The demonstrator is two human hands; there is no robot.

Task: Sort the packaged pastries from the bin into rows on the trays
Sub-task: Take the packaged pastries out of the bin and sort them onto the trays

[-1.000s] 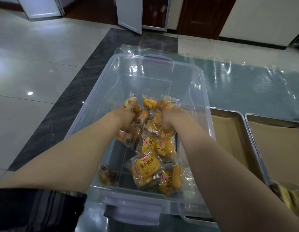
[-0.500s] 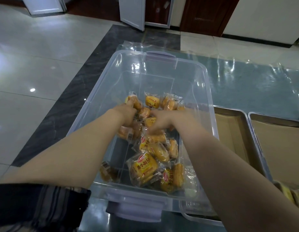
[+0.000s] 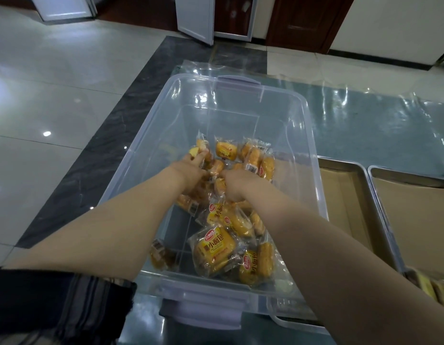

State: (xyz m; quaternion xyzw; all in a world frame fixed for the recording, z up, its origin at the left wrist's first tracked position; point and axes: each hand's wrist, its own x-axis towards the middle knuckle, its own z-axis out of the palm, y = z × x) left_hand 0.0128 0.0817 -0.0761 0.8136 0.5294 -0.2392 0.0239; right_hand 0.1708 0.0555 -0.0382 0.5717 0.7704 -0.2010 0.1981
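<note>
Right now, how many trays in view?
2, both right of the bin, side by side: near tray against the bin's right wall, far tray beyond it, cut off at the frame edge. More may lie out of view.

We see a table w/ clear plastic sheet over it; on it: clear bin, two metal trays at right.

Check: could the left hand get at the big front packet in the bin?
Probably yes. The left hand is already inside the open bin, and the big packet lies uncovered on top, nearer the person.
</note>
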